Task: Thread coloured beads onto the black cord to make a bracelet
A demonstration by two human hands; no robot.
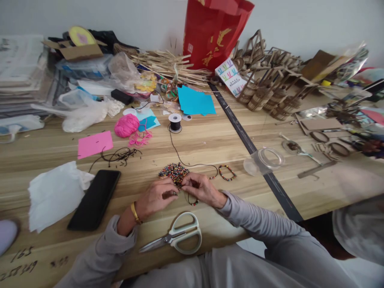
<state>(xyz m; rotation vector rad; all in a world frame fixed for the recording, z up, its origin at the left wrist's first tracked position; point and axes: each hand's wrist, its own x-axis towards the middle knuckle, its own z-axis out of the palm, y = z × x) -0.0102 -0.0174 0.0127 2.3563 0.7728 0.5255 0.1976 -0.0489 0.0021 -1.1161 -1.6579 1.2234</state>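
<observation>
A pile of multicoloured beads (174,172) lies on the wooden table. Just below it, my left hand (158,195) pinches a small bead between thumb and fingertips. My right hand (201,189) is closed at the pile's lower right edge, holding the black cord (198,164). That cord runs from a spool (175,122) and carries some beads on both sides of my right hand. A finished-looking beaded bracelet (227,173) rests to the right. White-handled scissors (177,236) lie below my hands.
To the left are a black phone (94,200), white tissue (55,194), black cord scraps (117,156) and pink yarn (126,125). A clear tape roll (269,161) sits at right. Behind stand a red bag (214,36) and wooden crafts (258,98). Another person's sleeve (360,226) is at lower right.
</observation>
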